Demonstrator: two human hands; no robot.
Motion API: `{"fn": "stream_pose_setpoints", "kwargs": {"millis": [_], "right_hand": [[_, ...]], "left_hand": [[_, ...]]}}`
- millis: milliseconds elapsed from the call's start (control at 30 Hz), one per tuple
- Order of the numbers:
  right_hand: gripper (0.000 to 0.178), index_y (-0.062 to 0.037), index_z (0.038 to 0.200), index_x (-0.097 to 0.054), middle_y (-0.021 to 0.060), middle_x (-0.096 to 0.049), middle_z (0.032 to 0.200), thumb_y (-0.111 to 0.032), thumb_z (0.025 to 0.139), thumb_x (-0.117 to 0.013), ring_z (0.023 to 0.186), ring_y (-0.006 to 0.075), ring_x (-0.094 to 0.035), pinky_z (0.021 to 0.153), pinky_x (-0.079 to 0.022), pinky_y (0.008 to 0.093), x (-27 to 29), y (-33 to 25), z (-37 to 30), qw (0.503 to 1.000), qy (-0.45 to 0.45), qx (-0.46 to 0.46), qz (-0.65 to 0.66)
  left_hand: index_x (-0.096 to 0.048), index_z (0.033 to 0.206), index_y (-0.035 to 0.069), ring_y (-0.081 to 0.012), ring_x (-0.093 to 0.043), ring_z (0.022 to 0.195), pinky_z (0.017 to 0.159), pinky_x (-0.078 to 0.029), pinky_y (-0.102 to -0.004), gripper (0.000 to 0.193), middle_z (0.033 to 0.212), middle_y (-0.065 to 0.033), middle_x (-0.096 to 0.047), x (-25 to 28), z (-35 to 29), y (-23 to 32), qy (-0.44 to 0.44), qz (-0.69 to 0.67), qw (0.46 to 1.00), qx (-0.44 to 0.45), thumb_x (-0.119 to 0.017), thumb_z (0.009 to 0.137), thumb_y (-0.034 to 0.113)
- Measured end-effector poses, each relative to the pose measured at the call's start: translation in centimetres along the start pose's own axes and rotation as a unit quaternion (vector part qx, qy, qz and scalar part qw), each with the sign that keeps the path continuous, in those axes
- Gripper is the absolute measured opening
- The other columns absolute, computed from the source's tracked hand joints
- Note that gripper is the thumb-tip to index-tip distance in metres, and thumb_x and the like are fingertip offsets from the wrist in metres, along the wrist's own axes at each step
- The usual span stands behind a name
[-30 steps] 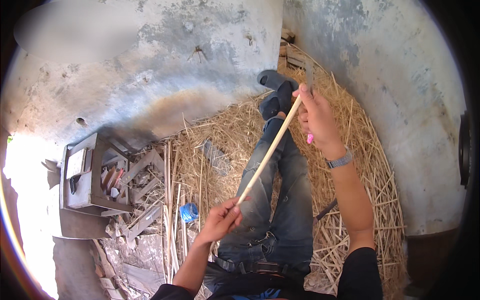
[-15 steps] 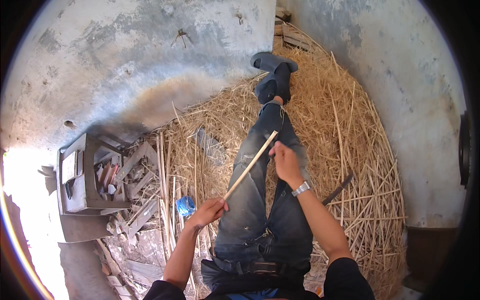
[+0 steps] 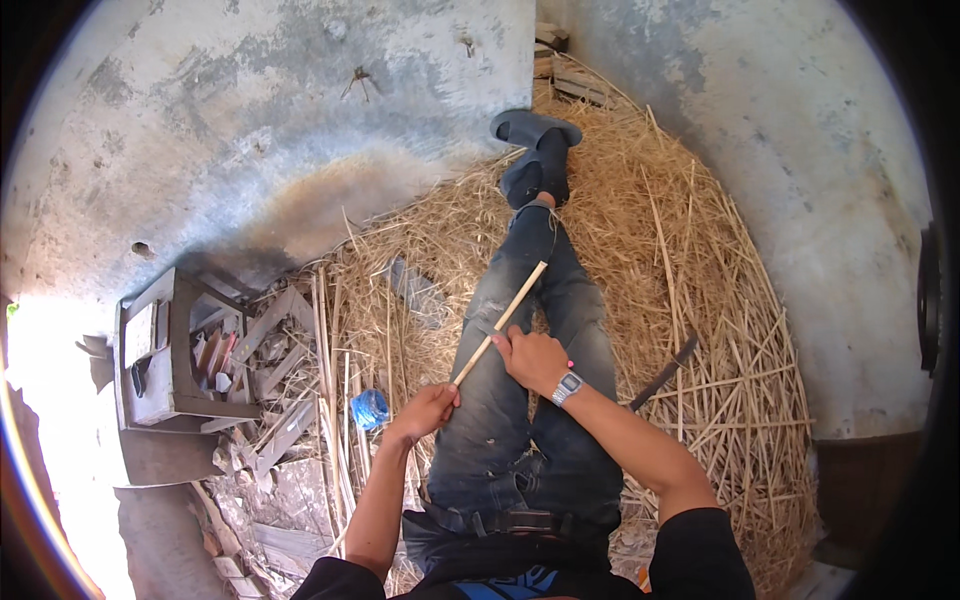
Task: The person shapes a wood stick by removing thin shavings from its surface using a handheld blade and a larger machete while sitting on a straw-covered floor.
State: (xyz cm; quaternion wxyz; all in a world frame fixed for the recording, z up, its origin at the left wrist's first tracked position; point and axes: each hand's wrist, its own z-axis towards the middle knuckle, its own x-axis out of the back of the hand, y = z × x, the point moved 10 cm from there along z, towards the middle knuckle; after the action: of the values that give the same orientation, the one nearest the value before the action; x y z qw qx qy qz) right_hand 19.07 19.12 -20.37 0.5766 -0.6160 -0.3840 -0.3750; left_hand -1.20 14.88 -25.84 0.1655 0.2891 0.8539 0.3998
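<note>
A slim pale bamboo strip point(image 3: 522, 287) slants over my jeans, its far end above my knees. My left hand point(image 3: 428, 409) is closed round the strip's near end. Partway up the strip, my right hand point(image 3: 535, 360) is closed, palm down, on what looks like a small knife. Most of that tool is hidden in the fist; a thin grey edge shows beside the strip and a small pink spot behind the hand. My legs point(image 3: 500, 400) stretch out ahead, crossed at the ankles.
Pale shavings point(image 3: 610, 180) and split strips point(image 3: 730, 440) cover the floor. A long dark blade point(image 3: 665, 374) lies right of my leg. Blue twine point(image 3: 370, 409) sits on the left, near a wooden cabinet point(image 3: 180, 350) with scraps. Walls point(image 3: 400, 80) stand ahead and at right.
My right hand has come back from near the strip's far end toward my left hand and now rests at the strip's middle. My left hand keeps its grip.
</note>
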Motion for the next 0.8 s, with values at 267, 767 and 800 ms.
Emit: {"fn": "stream_pose_setpoints", "kwargs": {"millis": [267, 767, 800], "right_hand": [[0.054, -0.0043, 0.086, -0.065, 0.0208, -0.067, 0.068, -0.048, 0.105, -0.04, 0.062, 0.0413, -0.067, 0.059, -0.054, 0.0539, -0.7, 0.8, 0.3, 1.0, 0.026, -0.013, -0.01], [0.051, -0.005, 0.085, -0.066, 0.0255, -0.069, 0.077, -0.043, 0.106, -0.04, 0.076, 0.0449, -0.068, 0.07, -0.053, 0.0553, -0.7, 5.0, -0.5, 0.993, 0.038, -0.079, 0.077], [0.051, -0.0044, 0.085, -0.065, 0.0198, -0.065, 0.065, -0.043, 0.107, -0.039, 0.069, 0.0378, -0.069, 0.066, -0.052, 0.0506, 0.4, 5.0, -0.9, 0.983, 0.116, -0.046, 0.138]], "left_hand": [[-0.057, 0.084, 0.0, -0.0264, -0.054, 0.066, 0.067, -0.044, -0.0409, 0.042, 0.068, -0.0139, -0.055, 1.0, -5.6, 0.1, 0.075, 0.215, 0.969, -0.092, -0.043, 0.107, 0.033], [-0.057, 0.082, 0.008, -0.0052, -0.041, 0.054, 0.049, -0.035, -0.0257, 0.036, 0.063, 0.0062, -0.046, 7.7, -23.6, -8.4, 0.11, 0.12, 0.983, 0.089, -0.047, 0.108, 0.031], [-0.057, 0.082, 0.007, -0.0065, -0.042, 0.054, 0.05, -0.036, -0.0266, 0.037, 0.061, 0.0051, -0.046, 7.8, -23.2, -8.3, 0.124, 0.102, 0.983, 0.085, -0.047, 0.108, 0.032]]}}
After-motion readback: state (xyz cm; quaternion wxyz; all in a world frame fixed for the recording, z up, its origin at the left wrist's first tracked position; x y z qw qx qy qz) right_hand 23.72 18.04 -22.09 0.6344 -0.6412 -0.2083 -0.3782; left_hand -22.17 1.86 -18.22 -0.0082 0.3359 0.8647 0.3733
